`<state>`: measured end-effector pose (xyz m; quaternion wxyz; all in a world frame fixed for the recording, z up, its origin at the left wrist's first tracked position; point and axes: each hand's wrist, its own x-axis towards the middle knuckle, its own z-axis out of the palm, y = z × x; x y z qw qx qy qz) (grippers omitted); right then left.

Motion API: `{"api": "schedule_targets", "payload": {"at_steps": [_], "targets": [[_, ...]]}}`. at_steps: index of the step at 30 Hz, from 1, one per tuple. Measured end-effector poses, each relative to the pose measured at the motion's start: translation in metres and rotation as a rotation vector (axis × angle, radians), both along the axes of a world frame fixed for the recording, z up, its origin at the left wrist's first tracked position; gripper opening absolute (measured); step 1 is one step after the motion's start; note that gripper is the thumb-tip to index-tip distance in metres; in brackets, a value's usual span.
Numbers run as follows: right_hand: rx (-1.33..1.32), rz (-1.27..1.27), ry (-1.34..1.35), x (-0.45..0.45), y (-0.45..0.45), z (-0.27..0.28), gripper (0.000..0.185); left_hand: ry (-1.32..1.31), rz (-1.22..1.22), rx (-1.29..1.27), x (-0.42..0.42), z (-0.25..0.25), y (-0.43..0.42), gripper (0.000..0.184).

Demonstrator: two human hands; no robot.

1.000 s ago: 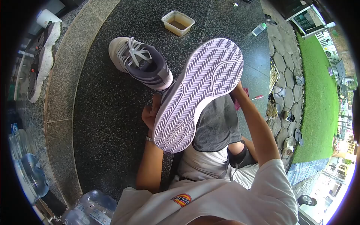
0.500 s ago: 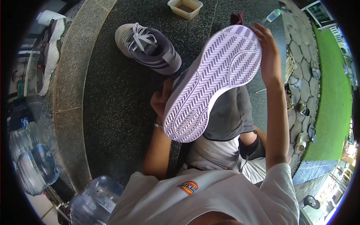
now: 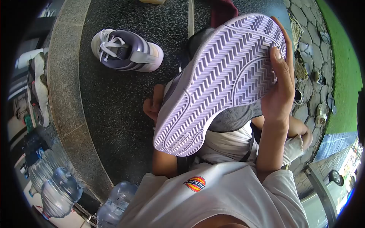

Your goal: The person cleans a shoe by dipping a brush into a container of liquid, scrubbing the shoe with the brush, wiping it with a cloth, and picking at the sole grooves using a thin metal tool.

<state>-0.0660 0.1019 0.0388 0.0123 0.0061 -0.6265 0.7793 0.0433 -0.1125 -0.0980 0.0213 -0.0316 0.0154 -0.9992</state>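
A sneaker (image 3: 213, 83) is held up with its pale lavender herringbone sole facing me. My right hand (image 3: 280, 81) grips it at the toe end, thumb pressed on the sole and fingers behind the edge. On the other side, my left hand (image 3: 154, 103) has curled fingers against the upper near the heel; part of that hand is hidden behind the shoe. The matching sneaker (image 3: 127, 51), white and grey with dark stripes and white laces, stands upright on the dark speckled floor. Below the held shoe, a dark grey cloth (image 3: 235, 118) lies over my lap.
A maroon cloth (image 3: 225, 11) lies beyond the toe. The edge of a plastic tub (image 3: 152, 1) shows at the top. Large clear water jugs (image 3: 61, 192) stand at lower left. Several shoes (image 3: 321, 114) lie on the stone paving at right, beside green grass (image 3: 344, 76).
The held sneaker has come closer and its toe has moved right. My right thumb now lies over the sole. The view has shifted, leaving the tub mostly out of sight.
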Motion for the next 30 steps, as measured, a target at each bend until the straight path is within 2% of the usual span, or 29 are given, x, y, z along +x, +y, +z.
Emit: {"api": "schedule_targets", "payload": {"at_steps": [2,4,5,6,9,14,30], "targets": [[0.064,-0.059,-0.006,0.001,0.002,0.0,0.071,0.132,-0.085,0.082,-0.005,0.007,-0.003,0.031],[0.07,-0.061,0.011,0.0,0.002,-0.002,0.071,0.162,-0.065,0.267,-0.001,-0.004,-0.005,0.031],[0.072,-0.058,0.021,0.0,0.003,-0.003,0.071,0.125,-0.003,0.408,0.012,-0.029,-0.008,0.031],[0.068,-0.041,0.02,0.0,0.004,-0.003,0.071,0.087,0.06,0.549,0.012,-0.03,-0.005,0.031],[0.053,0.005,0.014,0.0,0.008,-0.005,0.07,-0.042,0.104,0.144,0.014,-0.013,-0.005,0.033],[0.085,-0.038,0.034,0.001,0.005,0.0,0.071,0.046,-0.063,0.179,-0.007,0.031,0.004,0.034],[0.065,-0.011,0.005,0.007,0.012,0.002,0.071,0.033,-0.084,0.116,-0.006,0.028,0.002,0.031]]}}
